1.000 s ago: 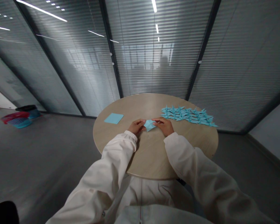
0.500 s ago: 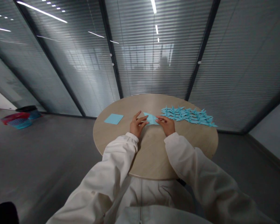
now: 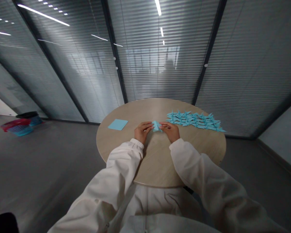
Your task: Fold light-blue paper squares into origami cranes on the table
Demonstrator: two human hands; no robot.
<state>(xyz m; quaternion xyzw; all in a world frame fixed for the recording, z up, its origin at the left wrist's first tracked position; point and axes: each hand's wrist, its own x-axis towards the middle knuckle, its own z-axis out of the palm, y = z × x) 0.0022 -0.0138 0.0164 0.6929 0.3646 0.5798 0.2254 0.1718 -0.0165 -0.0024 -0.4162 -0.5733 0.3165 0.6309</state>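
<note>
A small, partly folded light blue paper (image 3: 156, 126) lies on the round wooden table (image 3: 160, 155) between my two hands. My left hand (image 3: 142, 130) pinches its left side with the fingers closed on it. My right hand (image 3: 171, 130) holds its right side, fingertips pressed on the paper. Both arms are in cream sleeves. A flat stack of light blue square sheets (image 3: 117, 124) lies to the left of my left hand.
Several finished light blue paper cranes (image 3: 195, 119) lie in rows on the table's right side. Glass partitions with blinds stand close behind the table. Red and blue basins (image 3: 19, 125) sit on the grey floor at far left.
Half a second ago my left fingers were spread over a wider, flatter paper; now they are closed and the paper is folded narrower. The view has shifted slightly.
</note>
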